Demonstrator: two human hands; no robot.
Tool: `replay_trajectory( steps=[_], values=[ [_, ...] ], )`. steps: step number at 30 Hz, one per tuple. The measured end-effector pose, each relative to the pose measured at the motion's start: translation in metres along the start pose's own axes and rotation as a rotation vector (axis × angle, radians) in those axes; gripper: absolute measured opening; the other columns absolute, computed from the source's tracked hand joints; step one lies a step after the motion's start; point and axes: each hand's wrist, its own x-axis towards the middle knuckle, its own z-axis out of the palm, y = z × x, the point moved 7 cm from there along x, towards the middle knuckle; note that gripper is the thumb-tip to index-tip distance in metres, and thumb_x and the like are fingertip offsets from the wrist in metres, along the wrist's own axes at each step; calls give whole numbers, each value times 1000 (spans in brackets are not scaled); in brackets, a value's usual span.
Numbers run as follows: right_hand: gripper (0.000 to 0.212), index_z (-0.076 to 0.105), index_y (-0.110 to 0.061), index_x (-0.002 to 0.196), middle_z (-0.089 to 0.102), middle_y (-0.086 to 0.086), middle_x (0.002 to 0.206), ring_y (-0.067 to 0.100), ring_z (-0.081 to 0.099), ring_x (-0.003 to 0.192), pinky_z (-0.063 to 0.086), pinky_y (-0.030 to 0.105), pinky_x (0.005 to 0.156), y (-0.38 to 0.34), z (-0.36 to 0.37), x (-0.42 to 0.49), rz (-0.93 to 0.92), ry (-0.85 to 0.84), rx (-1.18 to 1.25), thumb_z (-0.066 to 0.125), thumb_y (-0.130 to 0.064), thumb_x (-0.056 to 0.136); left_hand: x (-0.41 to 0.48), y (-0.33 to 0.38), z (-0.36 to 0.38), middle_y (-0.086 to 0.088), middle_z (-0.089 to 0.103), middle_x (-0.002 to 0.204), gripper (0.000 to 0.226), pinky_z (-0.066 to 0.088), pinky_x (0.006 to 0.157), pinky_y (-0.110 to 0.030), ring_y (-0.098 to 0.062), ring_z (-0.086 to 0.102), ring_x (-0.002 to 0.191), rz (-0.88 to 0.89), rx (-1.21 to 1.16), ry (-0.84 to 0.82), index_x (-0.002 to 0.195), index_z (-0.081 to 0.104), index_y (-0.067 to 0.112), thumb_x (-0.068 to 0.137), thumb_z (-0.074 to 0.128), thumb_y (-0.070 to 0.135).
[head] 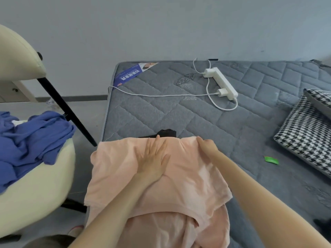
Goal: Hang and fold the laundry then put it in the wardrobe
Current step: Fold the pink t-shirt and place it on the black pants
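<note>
Peach soft-cotton garment [116,167] is pressed at its middle by the flat, spread left hand [154,158]; its far right corner is pinched by the right hand [207,146]. It is laid lengthwise away from the person on the grey quilted mattress [197,119].

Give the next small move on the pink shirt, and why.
Probably pull the right edge inward across the shirt. The right hand grips the far right corner, and the left hand lies flat mid-shirt, holding it down on the mattress as an anchor for the fold.
</note>
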Motion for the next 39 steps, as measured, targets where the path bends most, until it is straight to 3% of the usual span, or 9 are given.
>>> replay_trajectory(
  steps=[2,5,12,18,23,27,31,35,39],
  values=[
    [47,58,-2,107,54,7,96,27,55,93,40,30,78,-2,2,1,5,-34,123,42,-45,97,0,-5,3,14,-23,155,54,-10,110,-59,-17,-15,145,-12,-19,4,149,-3,38,100,17,48],
    [36,49,-11,78,45,-2,73,14,43,64,32,27,57,-1,-1,-2,-36,-15,163,45,-41,97,2,-5,2,16,-23,154,53,-12,110,-62,-16,-15,145,-17,-20,10,148,-3,41,99,16,50],
    [31,39,-9,87,52,6,79,27,49,76,34,34,67,29,-62,-21,-96,542,38,39,-38,99,6,-12,1,16,-19,156,52,-17,105,-63,-11,-18,143,-70,-19,41,147,-3,45,99,14,51],
    [41,42,-9,96,55,9,93,27,50,83,39,36,73,55,-43,-13,64,371,-77,36,-49,98,6,-15,-2,10,-17,157,50,-19,105,-60,-12,-16,144,-106,-59,-24,148,-1,44,100,13,48],
    [46,42,-13,126,49,12,127,32,45,113,39,43,84,32,-46,-24,-215,437,-281,42,-48,96,-1,-20,-35,3,4,159,47,1,117,-47,-18,0,146,37,-201,152,150,20,26,103,23,31],
    [49,41,-20,140,42,4,143,26,34,133,28,41,107,-3,-17,-17,-506,210,-454,48,-37,95,-10,-47,-82,-6,33,149,41,18,113,-30,-21,25,139,87,-205,437,141,40,11,103,32,22],
    [65,32,-17,145,41,8,143,26,37,132,21,44,114,-12,11,-6,-522,-154,-723,59,-17,86,1,-92,-82,-3,32,151,53,6,116,-49,-21,23,142,-22,170,147,148,25,15,101,35,36],
    [50,48,-15,130,52,6,125,26,48,120,23,42,109,-20,11,-5,-538,-109,-883,63,-20,82,6,-109,-77,-4,45,136,77,-2,116,-48,-22,41,129,16,425,-21,146,27,17,86,41,64],
    [17,59,-9,96,55,9,108,28,53,105,36,29,75,-22,10,-9,-610,-53,-982,57,-21,85,8,-110,-94,0,56,107,63,41,87,-37,-23,52,103,60,243,55,117,51,19,75,60,66]
  ],
)
